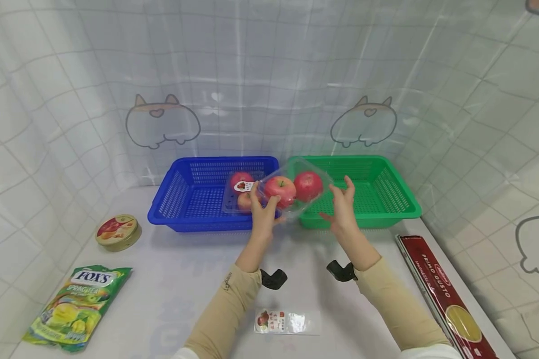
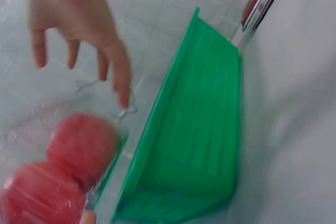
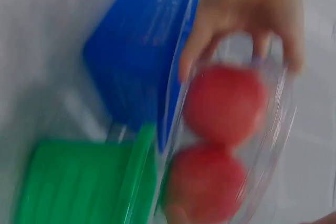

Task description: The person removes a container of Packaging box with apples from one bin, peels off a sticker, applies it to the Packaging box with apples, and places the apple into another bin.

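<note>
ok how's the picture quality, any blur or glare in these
Head: mostly crisp, pale glare streaks on the backdrop; left wrist: apples and right hand look blurred; right wrist: left hand smeared, glints along the clear pack.

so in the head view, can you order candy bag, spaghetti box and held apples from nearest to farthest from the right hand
Nearest to the right hand first:
1. Held apples: just to its left, their pack held by the left hand.
2. Spaghetti box: on the right.
3. Candy bag: far left.
</note>
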`<state>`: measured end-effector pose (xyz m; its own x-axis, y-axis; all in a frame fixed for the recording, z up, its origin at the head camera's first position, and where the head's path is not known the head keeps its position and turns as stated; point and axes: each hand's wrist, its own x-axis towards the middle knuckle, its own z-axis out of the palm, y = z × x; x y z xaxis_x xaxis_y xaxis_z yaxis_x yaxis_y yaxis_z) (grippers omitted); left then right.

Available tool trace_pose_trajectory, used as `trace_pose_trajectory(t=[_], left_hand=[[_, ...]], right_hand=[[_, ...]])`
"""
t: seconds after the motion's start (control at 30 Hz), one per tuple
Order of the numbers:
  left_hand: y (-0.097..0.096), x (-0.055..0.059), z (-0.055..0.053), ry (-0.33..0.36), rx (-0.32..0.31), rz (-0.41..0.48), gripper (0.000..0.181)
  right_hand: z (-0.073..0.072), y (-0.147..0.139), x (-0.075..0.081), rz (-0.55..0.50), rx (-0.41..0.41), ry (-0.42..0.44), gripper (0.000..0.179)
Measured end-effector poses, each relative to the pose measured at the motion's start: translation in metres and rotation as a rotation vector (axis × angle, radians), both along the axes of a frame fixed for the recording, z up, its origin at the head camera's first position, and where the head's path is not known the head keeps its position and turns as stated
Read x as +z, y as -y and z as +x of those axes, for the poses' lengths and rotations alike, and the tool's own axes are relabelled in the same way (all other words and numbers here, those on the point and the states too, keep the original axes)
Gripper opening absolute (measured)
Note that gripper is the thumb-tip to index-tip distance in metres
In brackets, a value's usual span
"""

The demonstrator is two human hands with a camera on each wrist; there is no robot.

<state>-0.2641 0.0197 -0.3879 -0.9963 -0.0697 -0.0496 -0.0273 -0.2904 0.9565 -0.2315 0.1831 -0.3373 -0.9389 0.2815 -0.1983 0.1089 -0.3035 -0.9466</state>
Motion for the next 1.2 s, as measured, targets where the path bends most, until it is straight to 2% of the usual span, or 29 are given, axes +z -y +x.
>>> trace_pose_trajectory(t=[0.1, 0.23, 0.43, 0.63, 0.87, 1.0, 1.2], left_hand=[[0.012, 0.002, 0.000, 0.019, -0.056, -0.006, 0.069], [0.027, 0.004, 0.000, 0.025, -0.132, -0.046, 0.067], [0.046, 0.008, 0.002, 0.026, -0.207, -0.146, 0.063], [0.059, 0.012, 0.003, 0.044, -0.269, -0.192, 0.063], [0.070, 0.011, 0.007, 0.030, -0.343, -0.228, 0.064], [0.074, 0.011, 0.008, 0.021, -0.352, -0.248, 0.063], [0.078, 0.010, 0.010, 0.056, -0.347, -0.272, 0.063]], right_hand=[[-0.007, -0.014, 0.001, 0.008, 0.053, 0.027, 0.062], [-0.013, -0.029, -0.001, 0.023, 0.191, 0.055, 0.062], [-0.017, -0.040, -0.010, 0.074, 0.396, 0.033, 0.062], [-0.016, -0.039, -0.014, 0.147, 0.524, 0.015, 0.061], [-0.008, -0.033, -0.015, 0.194, 0.592, 0.026, 0.062], [-0.002, -0.029, -0.015, 0.186, 0.598, 0.016, 0.063], [0.006, -0.026, -0.018, 0.165, 0.572, 0.012, 0.062]])
